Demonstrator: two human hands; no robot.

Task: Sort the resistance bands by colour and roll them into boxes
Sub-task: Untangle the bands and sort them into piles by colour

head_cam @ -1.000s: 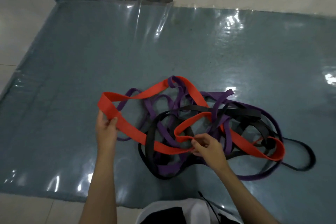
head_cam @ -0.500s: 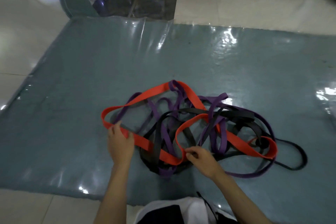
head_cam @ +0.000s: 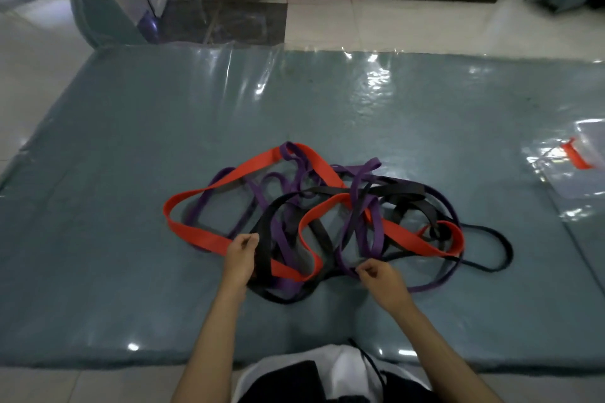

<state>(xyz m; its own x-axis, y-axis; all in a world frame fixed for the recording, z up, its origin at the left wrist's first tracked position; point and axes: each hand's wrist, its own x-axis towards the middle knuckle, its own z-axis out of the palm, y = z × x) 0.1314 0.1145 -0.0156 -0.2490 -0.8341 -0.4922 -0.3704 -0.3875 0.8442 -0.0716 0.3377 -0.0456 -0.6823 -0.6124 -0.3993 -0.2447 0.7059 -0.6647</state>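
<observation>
A tangle of resistance bands lies in the middle of a grey-blue mat. A wide red band loops through purple bands and black bands. My left hand pinches the red band at the pile's near left side. My right hand pinches a purple band at the pile's near edge. A thin black loop trails out to the right.
A clear plastic box with a red piece on it sits at the mat's right edge. The mat is covered with shiny plastic film. Pale floor tiles surround it; doors and a folded mat stand at the far side.
My left hand slid right along the red band, lowering its loop onto the mat. My right hand let go of the red band and took a purple one. The view tilted up.
</observation>
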